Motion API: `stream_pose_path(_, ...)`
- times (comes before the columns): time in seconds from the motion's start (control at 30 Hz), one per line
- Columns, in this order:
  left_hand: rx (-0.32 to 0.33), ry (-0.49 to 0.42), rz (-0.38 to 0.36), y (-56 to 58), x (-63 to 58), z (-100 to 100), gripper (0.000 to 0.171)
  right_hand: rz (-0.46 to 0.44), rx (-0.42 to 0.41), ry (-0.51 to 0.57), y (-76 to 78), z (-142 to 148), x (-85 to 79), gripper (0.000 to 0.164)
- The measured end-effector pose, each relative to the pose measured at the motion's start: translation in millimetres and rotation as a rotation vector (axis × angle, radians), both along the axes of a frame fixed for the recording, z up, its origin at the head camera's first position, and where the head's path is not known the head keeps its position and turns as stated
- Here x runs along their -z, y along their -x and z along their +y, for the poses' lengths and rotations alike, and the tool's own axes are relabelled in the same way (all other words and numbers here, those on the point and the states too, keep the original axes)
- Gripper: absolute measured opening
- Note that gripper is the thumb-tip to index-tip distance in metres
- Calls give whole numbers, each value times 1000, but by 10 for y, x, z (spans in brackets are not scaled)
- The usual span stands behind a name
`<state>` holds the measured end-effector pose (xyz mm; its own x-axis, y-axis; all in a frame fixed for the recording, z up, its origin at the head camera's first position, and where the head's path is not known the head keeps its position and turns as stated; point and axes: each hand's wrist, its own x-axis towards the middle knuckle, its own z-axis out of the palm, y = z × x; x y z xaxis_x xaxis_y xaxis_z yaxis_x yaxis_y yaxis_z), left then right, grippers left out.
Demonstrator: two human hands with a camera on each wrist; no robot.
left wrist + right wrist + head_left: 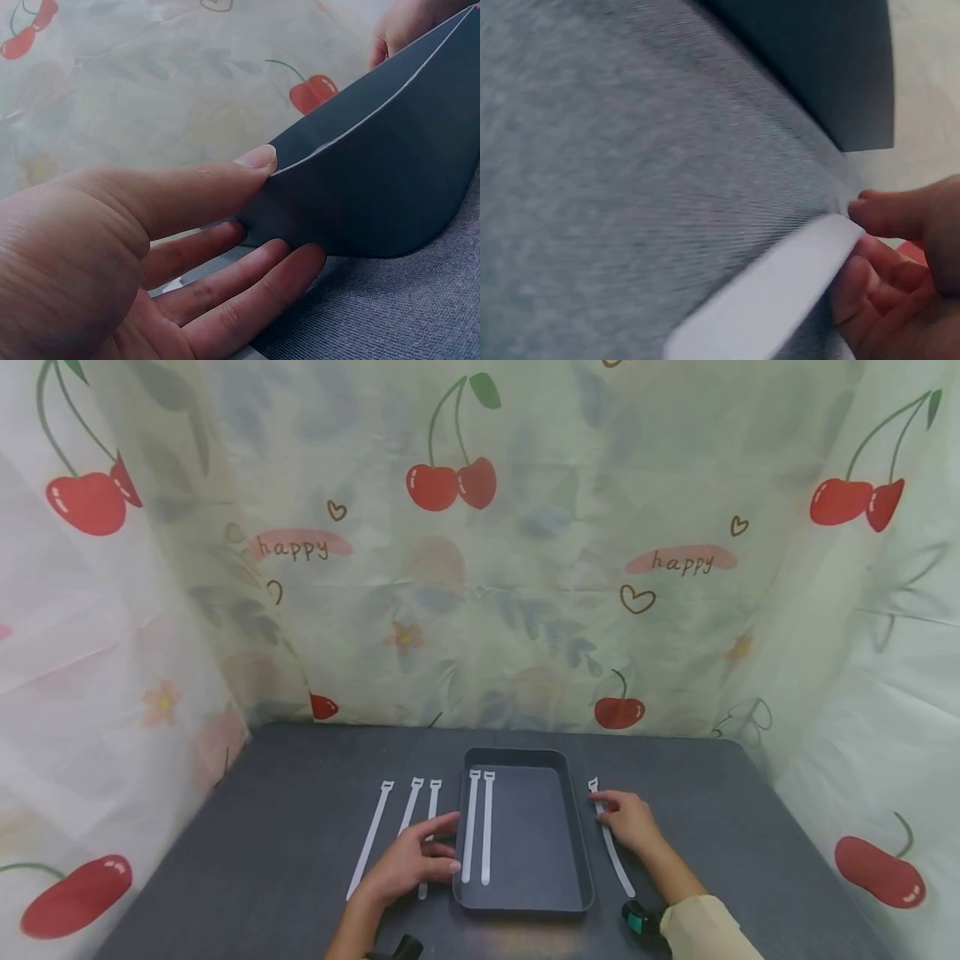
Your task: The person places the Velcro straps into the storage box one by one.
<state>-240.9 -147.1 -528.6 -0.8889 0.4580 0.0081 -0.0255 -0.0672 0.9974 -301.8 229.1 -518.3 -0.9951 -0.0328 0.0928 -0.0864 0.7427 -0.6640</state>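
Note:
On the right side of the table, my right hand [630, 820] pinches a white strap-like cable tie [617, 864] near its slotted head. The tie's tail trails toward the front on the cloth; in the right wrist view the tie [769, 289] runs up to the thumb and curled fingers. My left hand [411, 862] touches the left wall of a dark rectangular tray [525, 910]. In the left wrist view its thumb [259, 159] meets the rim while extended fingers rest against the outside wall. Two white ties [487, 831] lie side by side inside the tray, at its left.
Three more white ties lie left of the tray: an outer tie [371, 839], a middle tie [412, 802] and an inner tie [434, 802], the last two partly behind my left hand. A cherry-print curtain [480, 635] encloses the dark table [300, 793] at back and sides.

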Motion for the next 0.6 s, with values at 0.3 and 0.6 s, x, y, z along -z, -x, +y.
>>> stream_pose_path(0.3,-4,11,2,-1,-1,3,76,-160,-11,273,-66,-61,-177,32)
stream_pose_path(0.6,-1,5,-4,-4,-15,5,76,-195,-11,408,-105,-127,-535,38)
